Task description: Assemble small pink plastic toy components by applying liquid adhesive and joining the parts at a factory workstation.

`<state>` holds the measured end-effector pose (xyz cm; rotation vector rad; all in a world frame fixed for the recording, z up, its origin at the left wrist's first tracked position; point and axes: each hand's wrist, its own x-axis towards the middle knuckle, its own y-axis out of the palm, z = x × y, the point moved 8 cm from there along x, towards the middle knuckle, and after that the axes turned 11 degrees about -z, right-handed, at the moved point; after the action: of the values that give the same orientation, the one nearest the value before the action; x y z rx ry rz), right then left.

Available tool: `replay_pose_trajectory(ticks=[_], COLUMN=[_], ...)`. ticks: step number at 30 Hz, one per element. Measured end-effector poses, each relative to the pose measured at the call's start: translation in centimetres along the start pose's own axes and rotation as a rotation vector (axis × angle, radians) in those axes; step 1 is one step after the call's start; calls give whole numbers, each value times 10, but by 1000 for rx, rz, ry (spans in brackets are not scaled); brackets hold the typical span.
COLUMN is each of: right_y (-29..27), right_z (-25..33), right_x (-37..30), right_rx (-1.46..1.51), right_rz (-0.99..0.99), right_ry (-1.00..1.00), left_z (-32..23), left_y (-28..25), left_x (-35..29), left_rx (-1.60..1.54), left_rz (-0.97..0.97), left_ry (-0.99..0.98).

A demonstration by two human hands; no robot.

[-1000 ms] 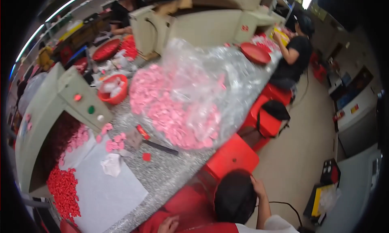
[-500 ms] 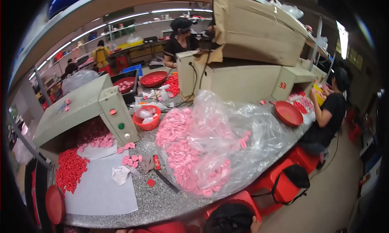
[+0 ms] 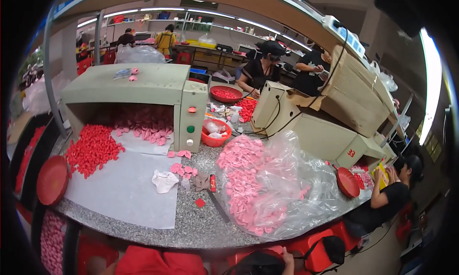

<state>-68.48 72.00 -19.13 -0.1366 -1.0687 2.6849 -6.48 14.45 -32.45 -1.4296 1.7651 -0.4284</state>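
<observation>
At the lower edge, my right hand (image 3: pixel 288 258) is closed at the side of a black bag (image 3: pixel 260 264) on a red stool; its lower fingers are partly hidden. A strip of skin shows at the lower edge left of the red cloth (image 3: pixel 160 263), but my left hand cannot be seen. Before me on the speckled table (image 3: pixel 129 234) lie small red pieces (image 3: pixel 93 150) on white paper (image 3: pixel 126 191) and a crumpled white cloth (image 3: pixel 164 181). A clear plastic bag (image 3: pixel 306 189) partly covers a heap of pink petal-like pieces (image 3: pixel 244 174).
A beige open-fronted box (image 3: pixel 124 86) with buttons stands at the left, more pink pieces inside. A red bowl (image 3: pixel 52 180) overhangs the left table edge above black crates (image 3: pixel 50 241). Another person (image 3: pixel 389 198) sits at the right; red stools (image 3: pixel 318 251) line the front.
The view has swung left, so the table contents sit further right and the left crates show. My right hand and the black bag have shifted left in the picture.
</observation>
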Motion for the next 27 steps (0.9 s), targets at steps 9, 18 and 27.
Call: replay_pose_trajectory(ticks=[9,18,27], right_y=[-22,84,216], right_z=[81,176,218], right_x=[-37,-159,-242], right_rx=[-499,-563,-507], right_rz=[-18,-234,604], right_ry=[-168,-877,-557], left_z=[17,45,-18], left_y=[62,-20,-28], left_x=[-19,28,136], left_rx=[-148,-65,57], left_rz=[147,153,263], left_ry=[-84,-167,-201])
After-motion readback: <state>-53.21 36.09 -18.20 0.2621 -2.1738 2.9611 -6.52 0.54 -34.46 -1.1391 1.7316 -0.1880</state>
